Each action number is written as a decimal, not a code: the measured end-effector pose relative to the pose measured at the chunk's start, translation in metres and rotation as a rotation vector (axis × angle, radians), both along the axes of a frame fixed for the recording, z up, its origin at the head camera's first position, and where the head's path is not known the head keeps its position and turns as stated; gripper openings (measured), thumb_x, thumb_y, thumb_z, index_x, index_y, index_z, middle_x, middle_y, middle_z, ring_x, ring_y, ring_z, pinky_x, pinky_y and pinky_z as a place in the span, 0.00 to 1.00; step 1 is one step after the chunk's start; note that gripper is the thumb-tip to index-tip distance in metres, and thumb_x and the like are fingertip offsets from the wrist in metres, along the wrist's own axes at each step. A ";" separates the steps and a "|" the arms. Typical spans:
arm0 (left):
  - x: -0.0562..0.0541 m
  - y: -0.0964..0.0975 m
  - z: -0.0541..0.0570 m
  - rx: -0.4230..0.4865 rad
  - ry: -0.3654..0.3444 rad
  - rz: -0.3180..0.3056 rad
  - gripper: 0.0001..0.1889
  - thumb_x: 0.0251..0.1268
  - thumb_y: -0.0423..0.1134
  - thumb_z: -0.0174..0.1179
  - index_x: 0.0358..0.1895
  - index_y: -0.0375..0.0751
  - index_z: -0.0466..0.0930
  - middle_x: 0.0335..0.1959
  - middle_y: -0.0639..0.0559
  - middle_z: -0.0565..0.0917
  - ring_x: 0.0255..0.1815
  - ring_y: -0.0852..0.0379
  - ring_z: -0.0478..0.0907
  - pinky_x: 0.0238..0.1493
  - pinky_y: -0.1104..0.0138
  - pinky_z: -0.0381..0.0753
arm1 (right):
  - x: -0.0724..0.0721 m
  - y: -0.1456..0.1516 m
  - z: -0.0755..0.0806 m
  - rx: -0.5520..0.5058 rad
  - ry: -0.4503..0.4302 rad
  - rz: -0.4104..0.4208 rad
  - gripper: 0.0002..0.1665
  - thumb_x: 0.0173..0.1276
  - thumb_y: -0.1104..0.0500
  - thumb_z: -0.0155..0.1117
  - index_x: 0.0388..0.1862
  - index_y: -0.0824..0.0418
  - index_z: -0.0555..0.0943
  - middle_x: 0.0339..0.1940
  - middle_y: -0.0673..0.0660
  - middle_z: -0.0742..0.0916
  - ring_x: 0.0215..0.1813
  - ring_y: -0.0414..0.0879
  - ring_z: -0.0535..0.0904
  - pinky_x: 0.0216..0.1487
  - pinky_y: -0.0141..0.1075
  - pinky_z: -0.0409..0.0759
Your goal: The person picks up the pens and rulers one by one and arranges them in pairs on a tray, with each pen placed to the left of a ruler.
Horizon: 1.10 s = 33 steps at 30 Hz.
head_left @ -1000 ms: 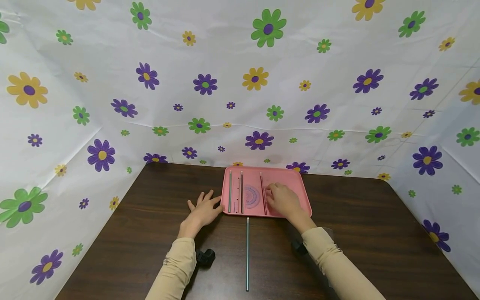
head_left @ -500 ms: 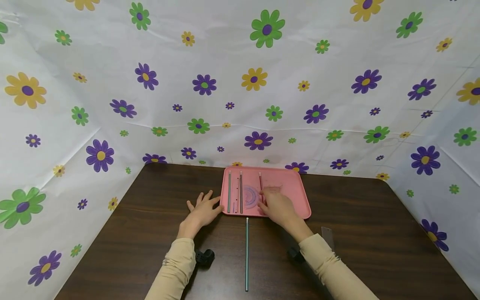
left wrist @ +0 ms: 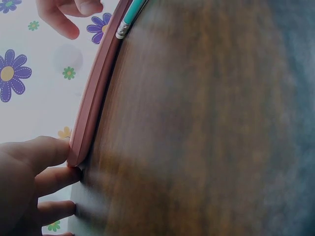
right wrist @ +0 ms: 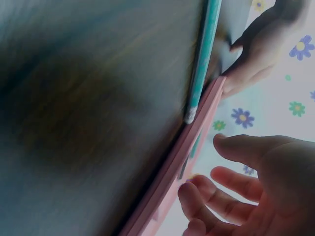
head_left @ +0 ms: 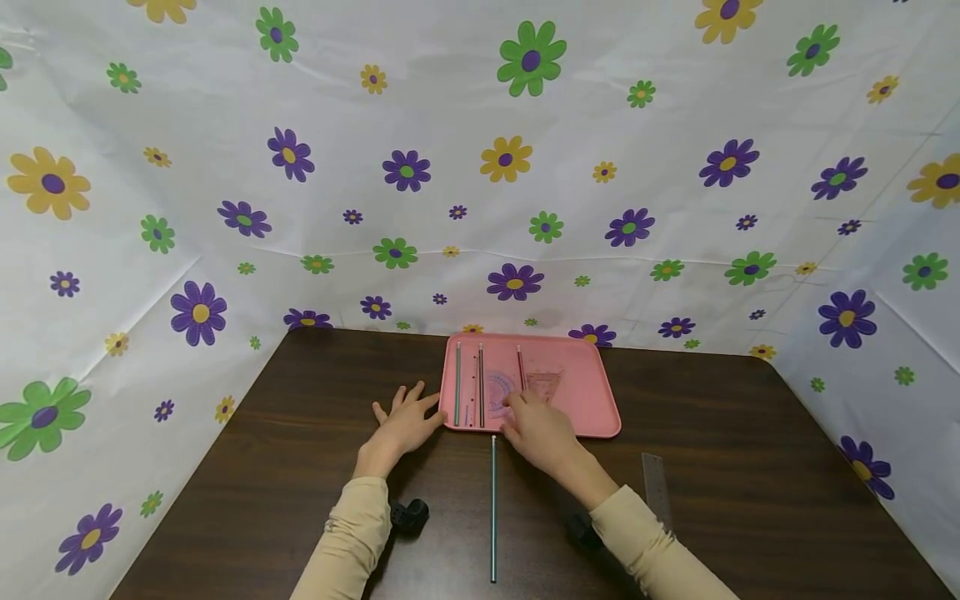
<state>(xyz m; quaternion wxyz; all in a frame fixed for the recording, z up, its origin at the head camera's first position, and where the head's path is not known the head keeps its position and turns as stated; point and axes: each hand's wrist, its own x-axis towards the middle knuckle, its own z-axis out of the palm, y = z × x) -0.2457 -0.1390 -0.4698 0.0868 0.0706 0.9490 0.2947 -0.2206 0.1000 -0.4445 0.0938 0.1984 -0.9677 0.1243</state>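
A pink tray (head_left: 588, 400) lies at the table's back edge. My left hand (head_left: 405, 427) touches its front left corner with spread, fairly straight fingers. Over the tray's front edge hovers my right hand (head_left: 543, 433), its fingers loosely bent and holding nothing in the right wrist view. Inside the tray are a green pencil (head_left: 457, 383), a clear ruler (head_left: 473, 392), a dark pencil (head_left: 481, 383), a clear protractor (head_left: 495, 387), a red pencil (head_left: 521, 362) partly behind my right hand, and a clear set square (head_left: 546, 382). Another green pencil (head_left: 493, 508), eraser end toward the tray, lies on the table.
A grey ruler (head_left: 655, 483) lies on the dark wooden table (head_left: 750, 467), partly under my right sleeve. Each wrist carries a black camera (head_left: 409, 517). A white flower-patterned cloth (head_left: 435, 108) hangs behind the table and at its sides.
My right hand has moved left and toward the tray's front edge, uncovering the set square. The ruler beside my right sleeve has come into view. My left hand stays at the tray's corner.
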 end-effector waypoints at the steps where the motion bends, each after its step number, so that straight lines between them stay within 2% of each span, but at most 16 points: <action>1: 0.000 0.000 0.000 0.001 -0.001 0.000 0.29 0.75 0.54 0.51 0.74 0.48 0.67 0.81 0.40 0.52 0.82 0.34 0.39 0.68 0.27 0.23 | 0.002 -0.002 0.000 0.001 0.001 0.002 0.19 0.65 0.53 0.70 0.51 0.59 0.81 0.42 0.57 0.86 0.29 0.44 0.79 0.25 0.41 0.80; 4: -0.001 0.000 -0.001 0.005 -0.002 0.002 0.29 0.75 0.53 0.51 0.74 0.48 0.67 0.81 0.40 0.52 0.82 0.34 0.38 0.68 0.27 0.22 | 0.009 -0.006 0.001 0.002 -0.030 0.019 0.19 0.65 0.52 0.70 0.52 0.60 0.81 0.44 0.57 0.88 0.36 0.49 0.85 0.28 0.44 0.83; 7: -0.001 -0.001 -0.001 0.004 0.002 0.004 0.29 0.75 0.52 0.51 0.74 0.48 0.67 0.81 0.39 0.52 0.82 0.33 0.39 0.68 0.27 0.23 | 0.017 -0.011 0.001 0.030 -0.068 0.026 0.21 0.65 0.52 0.70 0.53 0.60 0.79 0.44 0.57 0.89 0.40 0.51 0.88 0.31 0.46 0.84; 11: -0.001 -0.001 0.000 -0.003 0.010 0.000 0.28 0.75 0.52 0.51 0.74 0.48 0.68 0.81 0.39 0.53 0.81 0.33 0.40 0.68 0.26 0.24 | 0.026 -0.015 0.000 0.076 -0.087 0.047 0.23 0.64 0.51 0.71 0.53 0.61 0.78 0.37 0.56 0.90 0.34 0.49 0.87 0.27 0.43 0.82; 15: -0.001 0.000 -0.001 -0.017 0.019 -0.003 0.28 0.75 0.53 0.50 0.74 0.49 0.68 0.80 0.39 0.54 0.81 0.33 0.41 0.68 0.26 0.26 | 0.035 -0.019 -0.002 0.086 -0.094 0.072 0.23 0.63 0.52 0.73 0.49 0.63 0.76 0.29 0.56 0.88 0.26 0.47 0.84 0.22 0.40 0.78; 17: -0.001 0.000 -0.002 -0.021 0.022 -0.003 0.28 0.75 0.53 0.50 0.73 0.49 0.68 0.80 0.39 0.54 0.81 0.33 0.41 0.68 0.26 0.26 | 0.039 -0.020 -0.002 0.083 -0.113 0.073 0.23 0.62 0.52 0.73 0.48 0.64 0.76 0.28 0.56 0.87 0.26 0.48 0.84 0.21 0.41 0.77; 20: -0.001 0.000 -0.003 -0.020 0.022 -0.004 0.28 0.75 0.53 0.50 0.74 0.49 0.68 0.80 0.39 0.54 0.81 0.32 0.41 0.68 0.26 0.26 | 0.044 -0.023 -0.003 0.083 -0.154 0.070 0.27 0.62 0.51 0.73 0.52 0.66 0.75 0.29 0.58 0.87 0.27 0.50 0.85 0.23 0.42 0.79; 27: -0.001 -0.001 -0.003 -0.021 0.021 -0.008 0.28 0.75 0.53 0.50 0.74 0.49 0.68 0.80 0.39 0.54 0.81 0.32 0.41 0.68 0.25 0.26 | 0.052 -0.027 -0.005 0.111 -0.241 0.066 0.39 0.63 0.49 0.72 0.65 0.72 0.72 0.37 0.64 0.90 0.37 0.54 0.88 0.32 0.45 0.85; 30: -0.001 -0.001 -0.003 -0.020 0.016 -0.010 0.28 0.75 0.53 0.51 0.74 0.49 0.68 0.81 0.40 0.53 0.81 0.32 0.41 0.68 0.25 0.26 | 0.053 -0.028 -0.004 0.113 -0.273 0.076 0.40 0.63 0.48 0.71 0.64 0.73 0.73 0.40 0.65 0.89 0.39 0.55 0.88 0.34 0.45 0.85; 33: -0.002 -0.001 -0.002 -0.019 0.014 -0.010 0.28 0.75 0.54 0.51 0.74 0.49 0.68 0.81 0.40 0.53 0.81 0.32 0.41 0.68 0.25 0.26 | 0.054 -0.028 -0.004 0.107 -0.284 0.096 0.35 0.62 0.49 0.73 0.58 0.72 0.76 0.37 0.64 0.89 0.37 0.54 0.88 0.32 0.44 0.85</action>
